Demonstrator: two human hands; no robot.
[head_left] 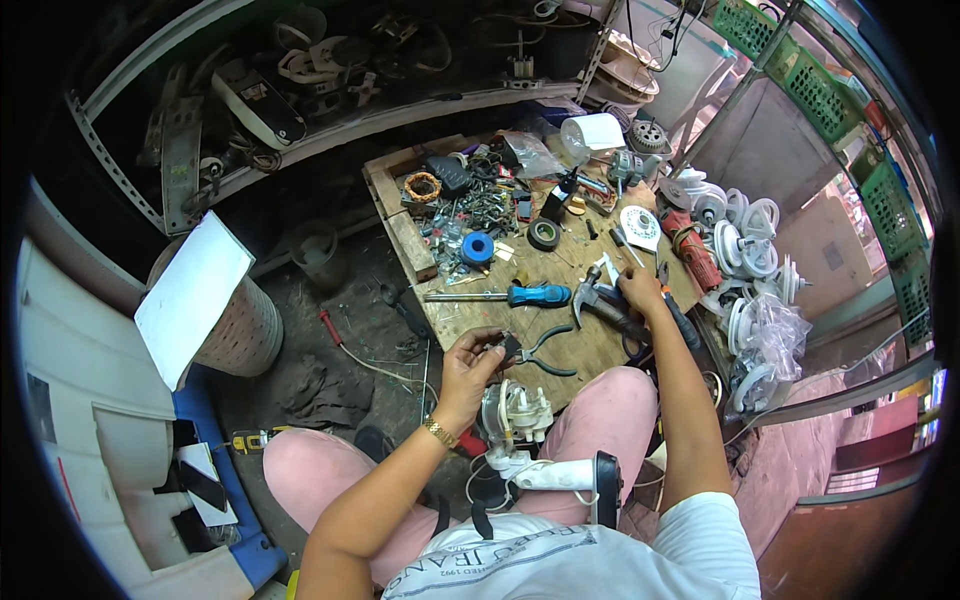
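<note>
- Left hand [474, 362]: raised at the near edge of the desk, thumb and fingertips pinching a small dark block [511, 347]; gold-coloured watch [439, 432] on the wrist.
- Small dark block: held in the left hand, just beside the pliers [534, 358] as seen from above.
- Right hand [640, 290]: lowered over the tools at the right side of the desk, fingers bent; whether they grip anything, cannot tell.
- Claw hammer [608, 311]: lying just beside the right hand, head toward the left.
- Desk [465, 322]: wooden top, worn and stained.
- Screwdriver [538, 296]: blue handle, long shaft pointing left, left of the hammer.
- Black tape roll [554, 246] and blue roll [477, 249]: side by side beyond the screwdriver.
- Copper-coloured ring [422, 198]: at the far left, near a heap of small metal parts [490, 203].
- White perforated disc [640, 228]: beyond the right hand, near a red power tool [695, 255].
- Appliance assembly [525, 410]: pale, clear-sided housing, between the person's knees.
</note>
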